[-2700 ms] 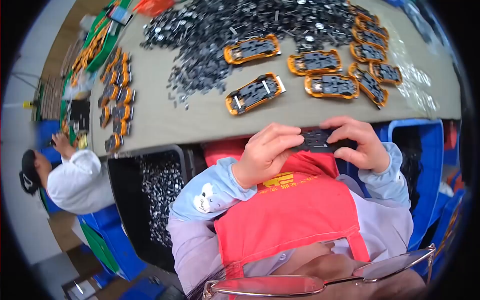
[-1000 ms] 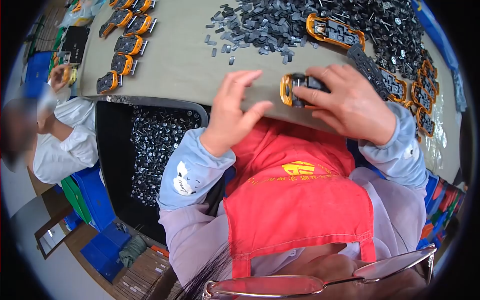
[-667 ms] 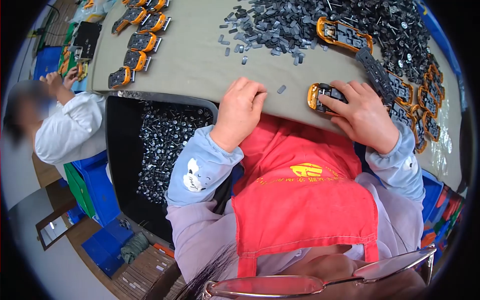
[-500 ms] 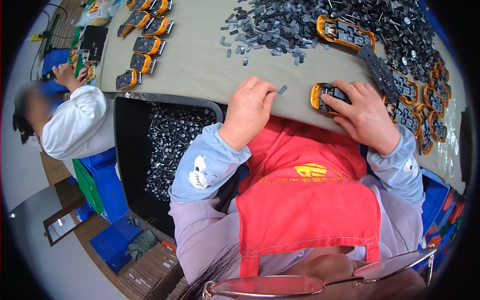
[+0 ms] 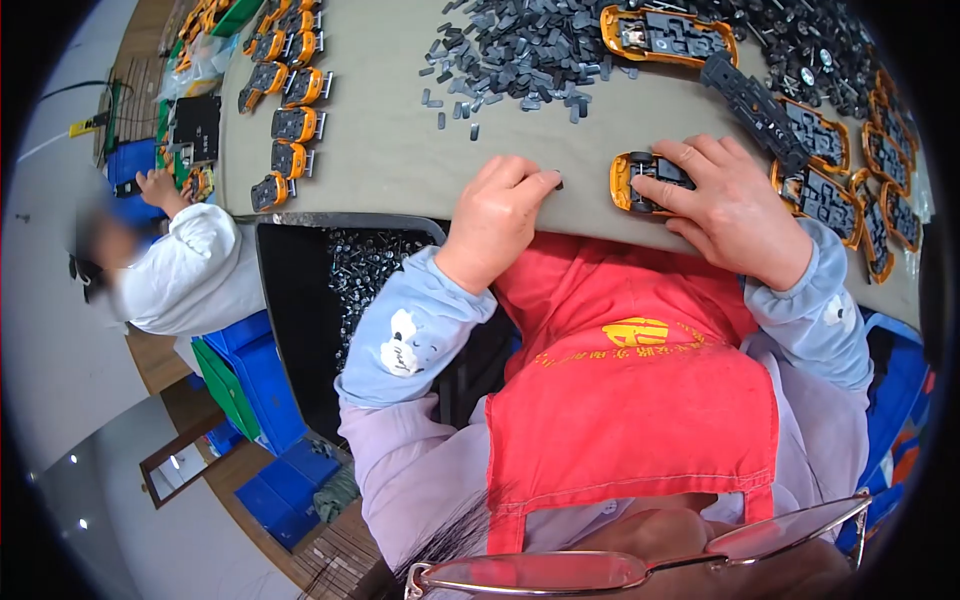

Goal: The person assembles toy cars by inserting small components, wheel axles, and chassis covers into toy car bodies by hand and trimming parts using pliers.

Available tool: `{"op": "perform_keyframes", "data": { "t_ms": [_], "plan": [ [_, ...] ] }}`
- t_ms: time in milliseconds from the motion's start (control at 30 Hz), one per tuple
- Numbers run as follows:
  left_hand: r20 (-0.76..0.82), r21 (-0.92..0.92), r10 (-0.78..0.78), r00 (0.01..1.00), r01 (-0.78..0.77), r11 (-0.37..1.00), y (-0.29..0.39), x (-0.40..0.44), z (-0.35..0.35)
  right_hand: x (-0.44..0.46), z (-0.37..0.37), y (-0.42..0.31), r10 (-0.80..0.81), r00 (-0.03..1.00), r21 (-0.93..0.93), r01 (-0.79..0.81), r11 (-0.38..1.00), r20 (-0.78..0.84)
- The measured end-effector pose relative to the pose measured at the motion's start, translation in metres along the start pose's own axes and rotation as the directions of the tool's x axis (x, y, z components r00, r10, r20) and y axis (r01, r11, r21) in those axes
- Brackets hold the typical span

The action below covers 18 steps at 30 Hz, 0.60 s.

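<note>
My left hand [image 5: 500,215] is closed near the table's front edge, with a small dark piece [image 5: 558,181] pinched at its fingertips. To its right, my right hand [image 5: 735,205] lies over an orange toy car shell [image 5: 621,182], its fingers gripping the shell against the table. A black wheel pair shows in the open underside of that shell, beside my fingers. Behind my right hand a long black chassis plate [image 5: 755,112] rests at a slant, touching orange shells. Farther back lies another orange shell [image 5: 668,36], its dark inside facing up.
Small dark pieces [image 5: 520,55] are heaped on the table [image 5: 385,150], with wheels on axles [image 5: 810,50] at back right. Orange shells [image 5: 295,125] stand in rows at left. A black bin [image 5: 300,320] of axles stands below the table's edge. A co-worker [image 5: 190,270] sits at far left.
The small loose piece that lay on the table beside my left hand is now between its fingertips. My right hand stays on the orange shell. The whole view has shifted a little.
</note>
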<state>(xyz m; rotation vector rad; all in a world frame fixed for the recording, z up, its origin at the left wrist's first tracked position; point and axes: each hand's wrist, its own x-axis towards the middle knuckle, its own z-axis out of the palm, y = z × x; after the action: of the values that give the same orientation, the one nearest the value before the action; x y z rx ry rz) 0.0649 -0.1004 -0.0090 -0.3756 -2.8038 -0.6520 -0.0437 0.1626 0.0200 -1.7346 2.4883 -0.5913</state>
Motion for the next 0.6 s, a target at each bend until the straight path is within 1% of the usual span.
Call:
{"op": "perform_keyframes", "data": {
  "t_ms": [100, 167, 267, 367, 467, 533, 600],
  "plan": [
    [0.124, 0.026, 0.215, 0.969, -0.22, 0.975, -0.014, 0.011, -0.01, 0.001, 0.001, 0.002, -0.02, 1.0, 0.009, 0.02, 1.0, -0.015],
    [0.197, 0.004, 0.346, 0.917, -0.353, 0.936, -0.023, 0.019, -0.014, 0.001, 0.002, 0.004, -0.036, 0.999, 0.007, 0.036, 0.999, -0.02],
    [0.276, -0.01, 0.485, 0.83, -0.502, 0.865, -0.035, 0.033, -0.014, 0.002, 0.001, 0.006, -0.05, 0.999, 0.003, 0.05, 0.999, -0.02],
    [0.229, -0.089, 0.477, 0.848, -0.47, 0.878, -0.034, 0.04, -0.005, 0.001, 0.002, 0.009, -0.062, 0.998, 0.023, 0.062, 0.998, -0.012],
    [0.116, -0.18, 0.538, 0.835, -0.515, 0.838, -0.018, 0.05, 0.001, 0.0, 0.006, 0.011, -0.081, 0.996, 0.032, 0.082, 0.996, -0.031],
    [0.151, -0.217, 0.597, 0.788, -0.563, 0.798, -0.009, 0.06, 0.002, -0.001, 0.007, 0.013, -0.1, 0.994, 0.025, 0.101, 0.995, -0.044],
    [0.195, -0.24, 0.65, 0.735, -0.607, 0.758, -0.007, 0.067, 0.004, -0.002, 0.009, 0.014, -0.108, 0.994, 0.033, 0.109, 0.994, -0.023]
  ]
}}
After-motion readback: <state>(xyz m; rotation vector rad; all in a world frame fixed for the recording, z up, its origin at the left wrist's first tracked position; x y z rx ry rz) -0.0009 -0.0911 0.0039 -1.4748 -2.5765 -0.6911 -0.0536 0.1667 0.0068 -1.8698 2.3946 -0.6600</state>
